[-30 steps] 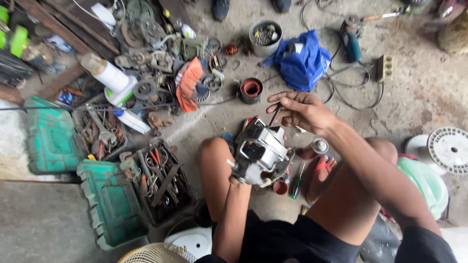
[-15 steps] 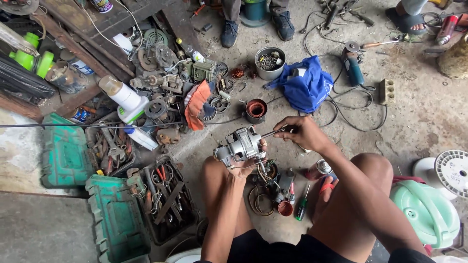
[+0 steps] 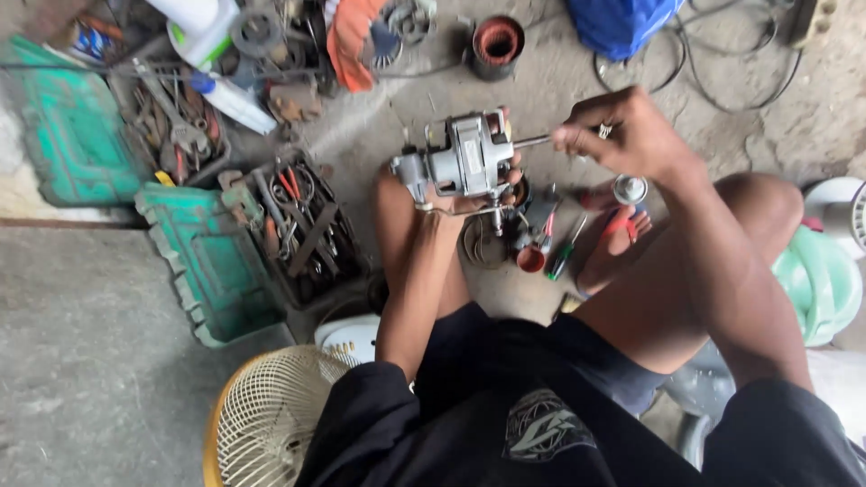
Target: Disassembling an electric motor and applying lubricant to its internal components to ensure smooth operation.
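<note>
— Rough grey concrete floor (image 3: 90, 361), green metal toolbox (image 3: 212, 261) left?

— Yes. Left hand (image 3: 469, 194) cups the ribbed grey metal fan motor (image 3: 460, 158) above the knees; right hand (image 3: 622, 135) pinches its thin steel shaft (image 3: 532, 141).

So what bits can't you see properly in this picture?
Head view:
- Underside of the grey motor: hidden by the left hand cupping it.
- Tip of the thin metal tool: too small, lost against the motor; its handle is hidden in the right hand.
- Blue cloth: cut off by the top edge.
- Fan grille: cut off by the bottom edge.
</note>
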